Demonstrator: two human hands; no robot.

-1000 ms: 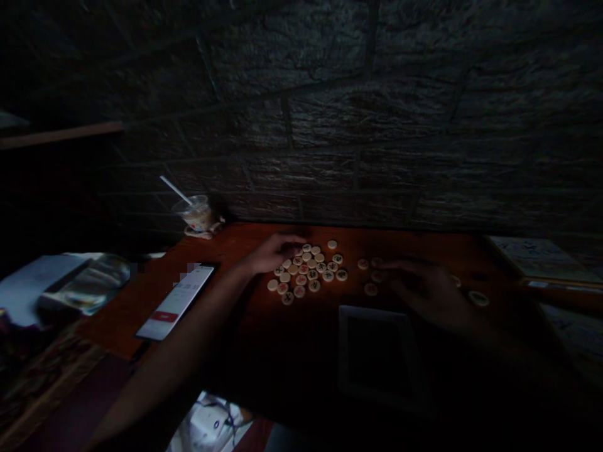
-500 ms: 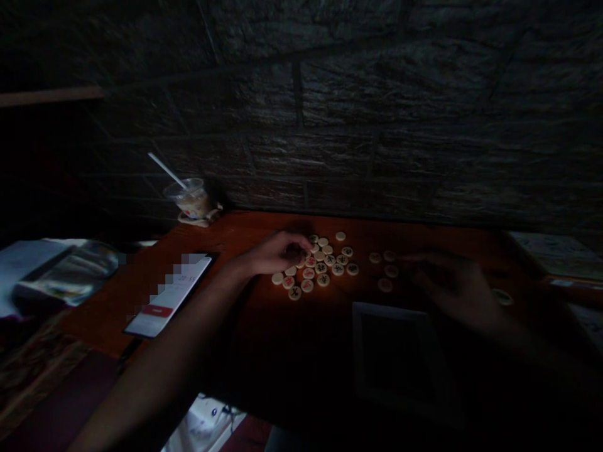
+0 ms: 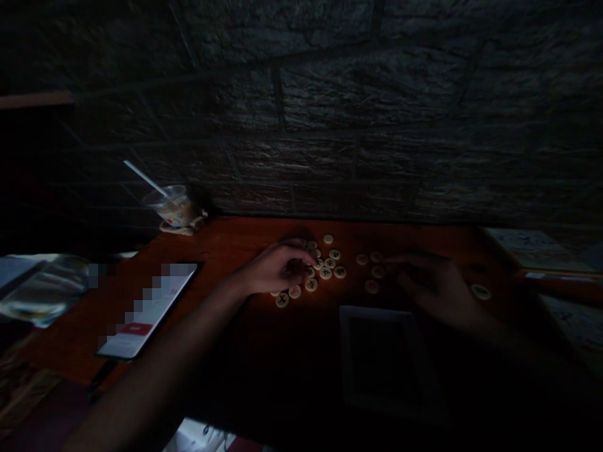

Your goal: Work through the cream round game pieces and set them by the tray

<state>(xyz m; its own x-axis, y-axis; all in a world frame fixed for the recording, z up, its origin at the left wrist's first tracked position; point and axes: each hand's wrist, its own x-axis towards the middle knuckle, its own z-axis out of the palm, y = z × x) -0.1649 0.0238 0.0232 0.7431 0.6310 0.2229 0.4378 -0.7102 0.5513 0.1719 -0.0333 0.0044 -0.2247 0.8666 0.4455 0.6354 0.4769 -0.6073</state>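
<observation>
Several round pale pieces with black or red characters lie in a loose cluster on the wooden table. Over the cluster's left side, my left hand has its fingers curled down, thumb and fingertips among the pieces; whether it grips one is hidden. To the right, my right hand is in shadow, index finger stretched out and apart from the thumb. Its fingertip is beside a small group of pieces. One more piece lies right of that hand.
A lit phone lies at the left. Behind it stands a plastic cup with a straw. A dark framed tray-like object is near the front. A stone wall borders the back; printed boxes are at the right.
The view has shifted, so the table items appear further left. My left hand has moved right across the cluster and covers more pieces. My right hand stays by the small group.
</observation>
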